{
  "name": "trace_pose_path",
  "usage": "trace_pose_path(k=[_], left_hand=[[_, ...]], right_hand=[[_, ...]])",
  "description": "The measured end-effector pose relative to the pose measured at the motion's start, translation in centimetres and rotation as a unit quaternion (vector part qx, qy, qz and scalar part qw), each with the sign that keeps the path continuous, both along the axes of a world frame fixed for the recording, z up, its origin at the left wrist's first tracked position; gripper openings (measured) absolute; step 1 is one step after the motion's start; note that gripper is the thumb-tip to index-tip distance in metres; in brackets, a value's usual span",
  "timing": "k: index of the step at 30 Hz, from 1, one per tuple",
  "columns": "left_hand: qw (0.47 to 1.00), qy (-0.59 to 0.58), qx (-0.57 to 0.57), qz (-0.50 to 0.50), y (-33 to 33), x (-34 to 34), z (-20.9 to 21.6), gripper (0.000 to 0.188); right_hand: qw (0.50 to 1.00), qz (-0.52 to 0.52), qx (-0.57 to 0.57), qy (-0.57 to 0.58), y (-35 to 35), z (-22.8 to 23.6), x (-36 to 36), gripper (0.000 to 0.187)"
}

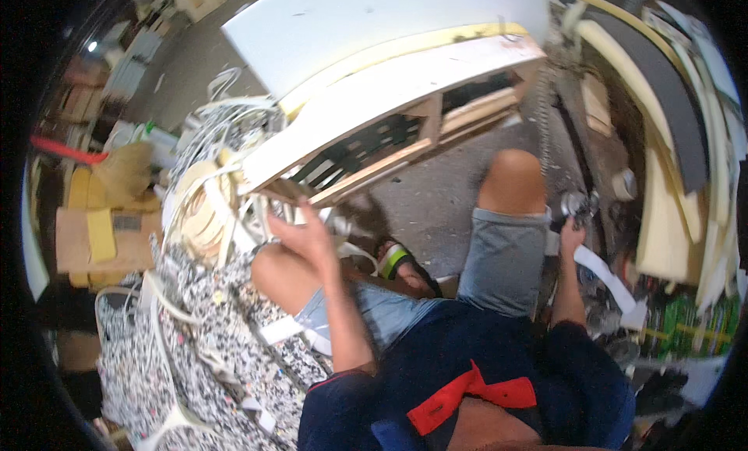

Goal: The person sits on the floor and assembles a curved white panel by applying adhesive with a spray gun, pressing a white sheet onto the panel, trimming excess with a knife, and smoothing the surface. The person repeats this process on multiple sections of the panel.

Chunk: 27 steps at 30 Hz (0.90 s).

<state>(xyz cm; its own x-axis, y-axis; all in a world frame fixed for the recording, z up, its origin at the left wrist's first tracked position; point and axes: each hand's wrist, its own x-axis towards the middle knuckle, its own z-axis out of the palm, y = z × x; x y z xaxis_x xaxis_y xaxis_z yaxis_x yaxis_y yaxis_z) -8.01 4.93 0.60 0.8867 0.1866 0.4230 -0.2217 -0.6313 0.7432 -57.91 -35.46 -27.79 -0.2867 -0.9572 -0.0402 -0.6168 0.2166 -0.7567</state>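
Observation:
My left hand [305,236] is at the near left corner of a padded wooden frame [425,131], fingers and thumb around its end, slightly blurred. White board or fabric and yellow foam [351,69] cover the frame's top. Through its open side show bare wood rails and dark straps. My right hand [573,234] is closed round a silvery metal tool [578,206], held low beside my right knee. Its exact kind is too blurred to tell. A coiled hose [544,131] hangs close to it.
Speckled foam blocks [210,342] and pale offcut strips [226,127] pile up at left. Cardboard [101,240] lies beyond them. Curved foam sheets [670,123] lean at right, above green bottles [686,322]. A white strip [604,279] hangs beside my right forearm.

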Motion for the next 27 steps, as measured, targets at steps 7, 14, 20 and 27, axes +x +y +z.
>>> trace_pose_path(k=[7,14,20,27], left_hand=[[0.924,0.133,-0.265,-0.24,1.9,7.9,-2.9,0.063],[0.922,0.121,-0.289,-0.227,2.0,8.2,-3.8,0.037],[0.932,0.084,-0.283,-0.21,1.8,7.1,-3.7,0.021],[0.943,0.056,-0.246,-0.216,1.9,6.2,-2.8,0.024]], right_hand=[[0.999,0.044,-0.022,-0.02,0.1,12.3,-2.0,0.083],[0.968,0.165,-0.173,-0.079,3.5,35.2,1.2,0.027],[0.888,0.332,-0.256,-0.188,7.3,49.5,8.4,0.026],[0.863,0.434,-0.112,-0.235,15.7,53.1,17.7,0.029]])
